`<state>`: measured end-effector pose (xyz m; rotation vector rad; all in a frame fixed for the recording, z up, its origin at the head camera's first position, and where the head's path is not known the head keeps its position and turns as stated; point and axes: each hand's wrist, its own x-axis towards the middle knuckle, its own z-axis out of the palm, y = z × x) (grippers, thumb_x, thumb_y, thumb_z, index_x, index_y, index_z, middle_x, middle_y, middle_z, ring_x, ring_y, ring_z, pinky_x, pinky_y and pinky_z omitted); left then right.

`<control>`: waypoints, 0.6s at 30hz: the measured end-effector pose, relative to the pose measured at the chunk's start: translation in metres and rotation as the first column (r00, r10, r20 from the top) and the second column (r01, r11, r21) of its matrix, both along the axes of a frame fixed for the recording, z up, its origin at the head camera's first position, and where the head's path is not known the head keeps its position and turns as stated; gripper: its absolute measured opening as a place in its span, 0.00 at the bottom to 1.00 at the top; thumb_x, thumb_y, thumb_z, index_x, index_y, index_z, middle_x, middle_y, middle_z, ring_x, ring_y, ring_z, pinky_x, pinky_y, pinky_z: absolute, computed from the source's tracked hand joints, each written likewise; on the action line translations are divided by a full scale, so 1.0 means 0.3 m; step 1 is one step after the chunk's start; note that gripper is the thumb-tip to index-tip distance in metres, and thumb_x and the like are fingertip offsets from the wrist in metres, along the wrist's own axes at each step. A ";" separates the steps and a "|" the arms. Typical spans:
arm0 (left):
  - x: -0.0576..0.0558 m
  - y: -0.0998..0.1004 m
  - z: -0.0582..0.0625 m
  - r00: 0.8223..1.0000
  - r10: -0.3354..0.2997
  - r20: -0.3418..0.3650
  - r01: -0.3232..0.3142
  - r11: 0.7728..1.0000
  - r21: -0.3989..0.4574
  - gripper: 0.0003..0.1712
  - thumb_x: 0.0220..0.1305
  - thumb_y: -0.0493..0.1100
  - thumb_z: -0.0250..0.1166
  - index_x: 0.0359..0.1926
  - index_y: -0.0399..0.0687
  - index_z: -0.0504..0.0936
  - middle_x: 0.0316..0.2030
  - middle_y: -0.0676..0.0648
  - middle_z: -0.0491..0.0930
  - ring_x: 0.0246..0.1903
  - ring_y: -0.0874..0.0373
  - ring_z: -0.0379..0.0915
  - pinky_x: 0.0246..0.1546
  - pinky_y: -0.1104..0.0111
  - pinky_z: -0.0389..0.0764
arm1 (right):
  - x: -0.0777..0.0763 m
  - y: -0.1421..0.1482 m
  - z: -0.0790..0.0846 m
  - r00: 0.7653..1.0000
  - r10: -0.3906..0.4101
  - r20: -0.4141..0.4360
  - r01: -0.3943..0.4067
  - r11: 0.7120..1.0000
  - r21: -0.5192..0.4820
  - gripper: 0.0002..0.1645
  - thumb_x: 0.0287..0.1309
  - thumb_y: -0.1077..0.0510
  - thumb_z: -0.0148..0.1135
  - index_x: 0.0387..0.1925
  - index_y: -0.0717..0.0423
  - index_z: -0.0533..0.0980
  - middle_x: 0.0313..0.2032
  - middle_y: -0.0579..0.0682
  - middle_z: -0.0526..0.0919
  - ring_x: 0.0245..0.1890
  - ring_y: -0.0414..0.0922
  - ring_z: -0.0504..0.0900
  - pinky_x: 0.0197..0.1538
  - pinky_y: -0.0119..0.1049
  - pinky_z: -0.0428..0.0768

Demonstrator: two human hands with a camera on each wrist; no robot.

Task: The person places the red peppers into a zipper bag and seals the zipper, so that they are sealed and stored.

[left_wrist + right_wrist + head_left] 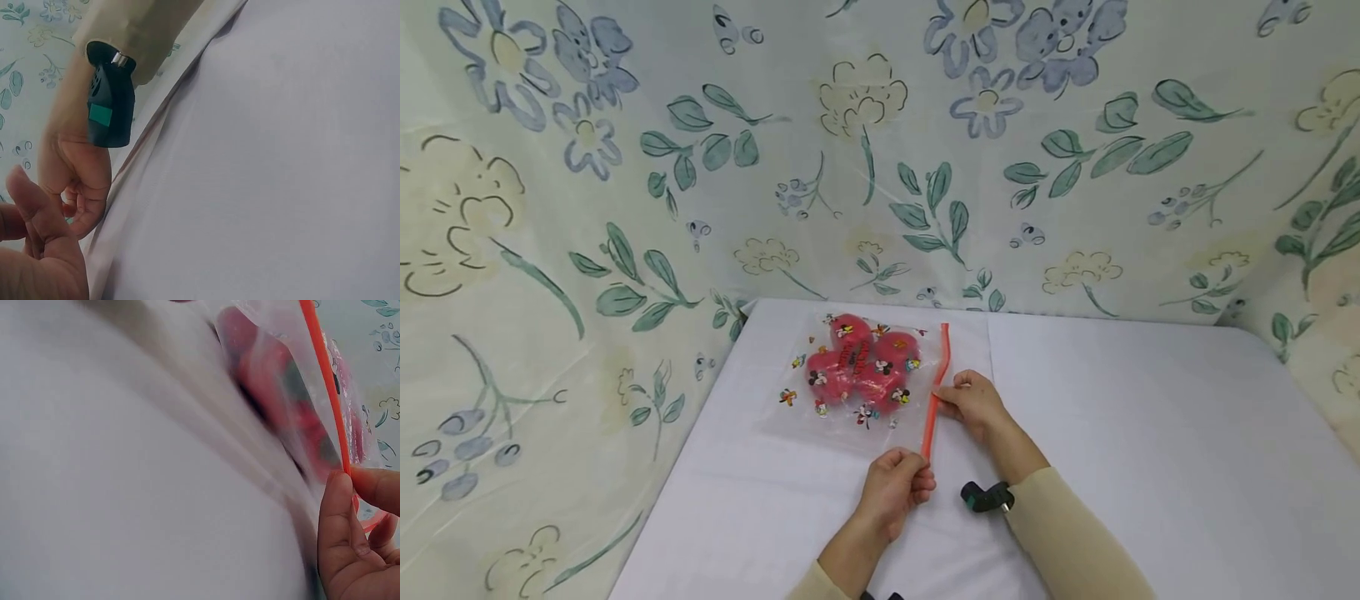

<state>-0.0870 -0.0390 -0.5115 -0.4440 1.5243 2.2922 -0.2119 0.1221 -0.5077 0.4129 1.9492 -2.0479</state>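
Observation:
A clear plastic zip bag with small cartoon prints lies on the white-covered table. Several red rounded things show through it; their exact kind is hard to tell. Along the bag's right edge runs an orange-red strip. My left hand pinches the near end of this strip. Farther up, around its middle, my right hand pinches it between thumb and fingers. The right wrist view shows that pinch up close, with the right hand on the orange strip. In the left wrist view, the bag is out of sight.
A white cloth covers the table, which extends to the right of the hands. Behind it hangs a flower-patterned curtain. A small black device is worn on the right wrist.

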 end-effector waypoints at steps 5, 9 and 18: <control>0.001 0.005 -0.003 1.000 0.012 0.002 -0.012 1.000 0.006 0.06 0.63 0.37 0.62 0.29 0.48 0.77 0.22 0.53 0.80 0.20 0.66 0.76 0.23 0.76 0.79 | -0.053 0.010 0.003 1.000 -0.003 0.013 0.003 1.000 -0.001 0.19 0.61 0.67 0.67 0.38 0.57 0.62 0.28 0.47 0.79 0.24 0.37 0.82 0.31 0.29 0.83; 0.002 0.009 -0.011 1.000 0.017 0.002 -0.017 1.000 0.011 0.06 0.63 0.37 0.62 0.28 0.48 0.76 0.21 0.53 0.79 0.20 0.66 0.76 0.23 0.76 0.79 | -0.093 0.013 0.006 1.000 -0.011 0.020 0.011 1.000 0.010 0.19 0.62 0.67 0.67 0.39 0.58 0.62 0.30 0.48 0.77 0.23 0.37 0.83 0.31 0.28 0.84; 0.008 0.015 -0.010 0.999 0.034 0.004 -0.034 0.999 0.013 0.08 0.61 0.36 0.62 0.26 0.49 0.75 0.20 0.53 0.79 0.19 0.67 0.75 0.21 0.77 0.77 | -0.177 0.013 0.019 0.999 -0.025 0.030 0.021 0.991 0.129 0.20 0.63 0.62 0.68 0.44 0.58 0.63 0.39 0.53 0.75 0.26 0.39 0.81 0.33 0.27 0.83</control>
